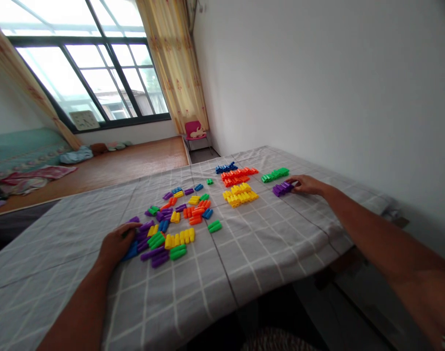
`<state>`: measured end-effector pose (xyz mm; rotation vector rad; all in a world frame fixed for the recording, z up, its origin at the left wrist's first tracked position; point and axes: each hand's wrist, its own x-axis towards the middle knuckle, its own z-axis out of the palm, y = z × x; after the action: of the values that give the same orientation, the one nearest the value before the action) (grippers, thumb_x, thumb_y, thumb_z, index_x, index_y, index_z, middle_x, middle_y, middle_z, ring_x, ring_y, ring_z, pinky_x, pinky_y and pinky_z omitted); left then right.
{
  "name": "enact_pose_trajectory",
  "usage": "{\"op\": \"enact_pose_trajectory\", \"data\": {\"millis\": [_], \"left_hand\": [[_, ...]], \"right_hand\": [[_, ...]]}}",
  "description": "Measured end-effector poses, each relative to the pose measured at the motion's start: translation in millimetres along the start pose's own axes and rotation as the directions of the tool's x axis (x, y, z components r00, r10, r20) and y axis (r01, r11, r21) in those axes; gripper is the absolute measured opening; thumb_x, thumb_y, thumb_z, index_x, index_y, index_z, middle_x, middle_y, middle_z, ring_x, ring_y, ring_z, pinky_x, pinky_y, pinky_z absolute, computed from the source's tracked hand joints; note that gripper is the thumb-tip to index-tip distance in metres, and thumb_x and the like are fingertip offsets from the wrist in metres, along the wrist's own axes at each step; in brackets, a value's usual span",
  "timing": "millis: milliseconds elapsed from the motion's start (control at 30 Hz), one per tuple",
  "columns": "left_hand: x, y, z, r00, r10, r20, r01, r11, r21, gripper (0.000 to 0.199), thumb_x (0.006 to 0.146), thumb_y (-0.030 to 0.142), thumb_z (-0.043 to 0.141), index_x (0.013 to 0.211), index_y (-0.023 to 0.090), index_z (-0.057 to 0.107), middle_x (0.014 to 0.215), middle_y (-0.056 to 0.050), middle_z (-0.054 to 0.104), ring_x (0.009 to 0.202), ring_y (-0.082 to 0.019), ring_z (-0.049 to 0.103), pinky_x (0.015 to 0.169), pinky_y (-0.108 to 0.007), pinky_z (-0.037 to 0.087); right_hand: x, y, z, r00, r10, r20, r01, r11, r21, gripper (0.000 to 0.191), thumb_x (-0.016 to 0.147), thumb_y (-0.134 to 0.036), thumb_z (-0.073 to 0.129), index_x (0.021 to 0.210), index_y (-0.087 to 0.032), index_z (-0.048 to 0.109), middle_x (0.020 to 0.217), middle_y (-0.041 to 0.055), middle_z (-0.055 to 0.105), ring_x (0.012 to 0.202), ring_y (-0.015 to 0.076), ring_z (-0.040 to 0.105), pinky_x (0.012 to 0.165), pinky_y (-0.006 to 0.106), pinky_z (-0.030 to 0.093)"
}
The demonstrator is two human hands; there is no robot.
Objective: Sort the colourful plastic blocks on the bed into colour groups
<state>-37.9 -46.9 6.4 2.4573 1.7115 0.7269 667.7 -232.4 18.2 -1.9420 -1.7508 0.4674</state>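
Small coloured plastic pieces, tube-like and mostly side by side in pairs or rows, lie on the table. My left hand (116,242) rests at the left edge of a loose mixed spread, beside purple pieces (146,226) and blue pieces (131,250); its thumb and fingers are apart. Farther right, my right hand (306,185) has its fingertips closed at the end of a purple row (281,189). Behind that row is a green row (275,175). Stacked yellow pieces (240,195), orange pieces (239,176) and dark blue pieces (226,168) stand to its left.
A grey checked cloth (266,248) covers the table. The white wall (317,87) runs along the right side. Beyond the table are a pink chair (193,129), a low wooden platform (145,158) with bedding, and a window with yellow curtains (174,63).
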Motion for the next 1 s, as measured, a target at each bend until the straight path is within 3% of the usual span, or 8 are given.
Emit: {"op": "enact_pose_trajectory", "data": {"millis": [133, 233, 367, 467, 600, 733, 867, 1000], "left_hand": [[-3.7, 7.5, -2.6, 1.000, 0.001, -0.005, -0.002, 1.000, -0.017, 0.039, 0.077, 0.038, 0.045, 0.098, 0.024, 0.073, 0.111, -0.005, 0.072, 0.103, -0.026, 0.066, 0.090, -0.037, 0.051], [-8.7, 16.4, -4.9, 1.000, -0.006, -0.013, 0.006, 0.999, -0.047, 0.038, 0.077, 0.032, 0.045, 0.099, 0.022, 0.074, 0.110, -0.005, 0.072, 0.102, -0.024, 0.066, 0.091, -0.034, 0.051], [-11.0, 23.7, -5.5, 0.994, -0.054, -0.098, 0.041, 0.990, -0.131, 0.035, 0.078, 0.023, 0.045, 0.098, 0.021, 0.074, 0.108, -0.004, 0.073, 0.102, -0.019, 0.065, 0.093, -0.031, 0.050], [-11.4, 21.9, -4.4, 0.989, -0.096, -0.109, 0.077, 0.983, -0.166, 0.034, 0.080, 0.017, 0.045, 0.096, 0.022, 0.074, 0.105, -0.002, 0.074, 0.102, -0.018, 0.065, 0.093, -0.031, 0.050], [-14.9, 16.6, -3.2, 0.984, -0.132, -0.117, 0.117, 0.985, -0.126, 0.032, 0.080, 0.016, 0.049, 0.096, 0.022, 0.075, 0.105, -0.003, 0.073, 0.103, -0.020, 0.064, 0.097, -0.033, 0.048], [-18.6, 16.6, -1.4, 0.985, -0.157, -0.065, 0.151, 0.985, -0.089, 0.031, 0.081, 0.017, 0.051, 0.102, 0.021, 0.074, 0.108, -0.005, 0.072, 0.104, -0.020, 0.064, 0.097, -0.031, 0.047], [-20.6, 23.9, -0.4, 0.992, -0.123, -0.016, 0.121, 0.989, -0.081, 0.031, 0.083, 0.019, 0.051, 0.105, 0.020, 0.073, 0.109, -0.005, 0.071, 0.100, -0.018, 0.064, 0.095, -0.028, 0.047], [-21.6, 29.8, -1.4, 0.996, -0.093, -0.011, 0.091, 0.991, -0.094, 0.031, 0.083, 0.017, 0.050, 0.105, 0.020, 0.072, 0.109, -0.006, 0.070, 0.099, -0.018, 0.064, 0.095, -0.028, 0.047]], "right_hand": [[-3.6, -10.2, -12.9, 0.999, 0.027, 0.037, -0.026, 0.999, -0.033, 0.056, 0.060, -0.027, 0.068, 0.116, -0.021, 0.066, 0.119, 0.0082, 0.067, 0.079, 0.0218, 0.068, 0.076, 0.035, 0.054], [0.5, -23.6, -29.4, 0.999, -0.008, -0.044, 0.003, 0.994, -0.108, 0.049, 0.062, -0.022, 0.067, 0.111, -0.024, 0.068, 0.116, 0.0102, 0.068, 0.078, 0.0260, 0.068, 0.077, 0.042, 0.053], [23.1, -80.9, -20.7, 0.959, -0.197, -0.204, 0.139, 0.953, -0.268, 0.037, 0.072, -0.024, 0.063, 0.108, -0.029, 0.069, 0.102, 0.0100, 0.072, 0.078, 0.0313, 0.068, 0.073, 0.048, 0.051], [33.0, -159.1, 21.9, 0.929, -0.354, -0.111, 0.331, 0.925, -0.186, 0.031, 0.080, -0.035, 0.057, 0.108, -0.030, 0.069, 0.099, 0.0068, 0.073, 0.075, 0.0262, 0.068, 0.069, 0.042, 0.054], [41.8, -265.4, 99.4, 0.811, -0.578, 0.091, 0.584, 0.811, -0.047, 0.027, 0.084, -0.035, 0.054, 0.103, -0.025, 0.070, 0.097, 0.0045, 0.073, 0.078, 0.0196, 0.068, 0.071, 0.033, 0.053], [70.6, -340.3, 168.6, 0.713, -0.657, 0.246, 0.690, 0.719, -0.080, 0.025, 0.086, -0.025, 0.053, 0.105, -0.022, 0.069, 0.100, 0.0041, 0.073, 0.082, 0.0169, 0.067, 0.075, 0.028, 0.050], [106.5, -388.7, 220.5, 0.764, -0.567, 0.309, 0.638, 0.735, -0.228, 0.025, 0.090, -0.030, 0.052, 0.104, -0.020, 0.069, 0.102, 0.0070, 0.072, 0.089, 0.0187, 0.066, 0.076, 0.027, 0.047], [130.1, -409.9, 250.6, 0.794, -0.501, 0.344, 0.601, 0.731, -0.324, 0.031, 0.085, -0.044, 0.059, 0.100, -0.019, 0.070, 0.101, 0.0086, 0.071, 0.090, 0.0201, 0.065, 0.073, 0.025, 0.045]]}}
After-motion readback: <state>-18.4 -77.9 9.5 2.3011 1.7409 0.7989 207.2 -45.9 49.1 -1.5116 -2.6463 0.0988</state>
